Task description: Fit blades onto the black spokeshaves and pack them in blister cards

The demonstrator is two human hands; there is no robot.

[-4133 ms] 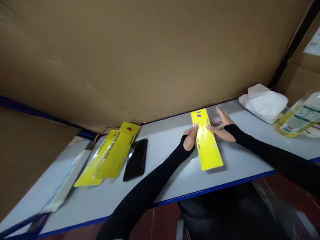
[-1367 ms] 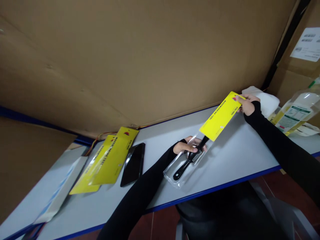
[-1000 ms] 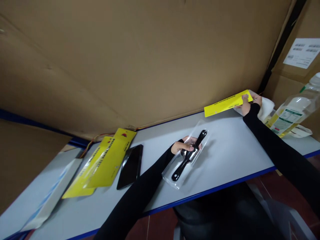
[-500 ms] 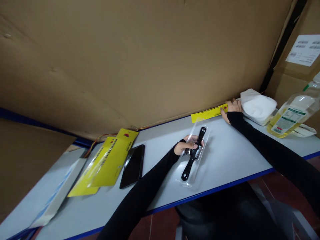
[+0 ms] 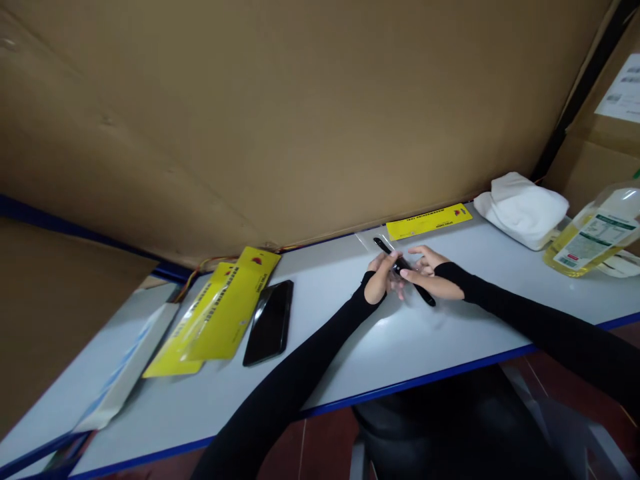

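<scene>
Both my hands meet at the middle of the grey table (image 5: 450,333), around a clear plastic blister tray with a black tool (image 5: 425,295) in it. My left hand (image 5: 379,279) grips the tray's left side, fingers curled. From the right, my right hand (image 5: 431,270) rests its fingers on the tray and tool. The tray's clear plastic is hard to make out. A yellow backing card (image 5: 429,221) lies flat behind them at the table's far edge, by the cardboard wall.
Two yellow packaged cards (image 5: 220,312) and a black phone (image 5: 270,321) lie left of my hands. A white flat box (image 5: 125,373) sits at the far left. A white cloth (image 5: 523,208) and a bottle of yellow liquid (image 5: 595,237) stand at the right.
My right hand slid the yellow card off the tray, laid it at the table's back edge, let go and came back to the tray. My left hand kept hold of the tray.
</scene>
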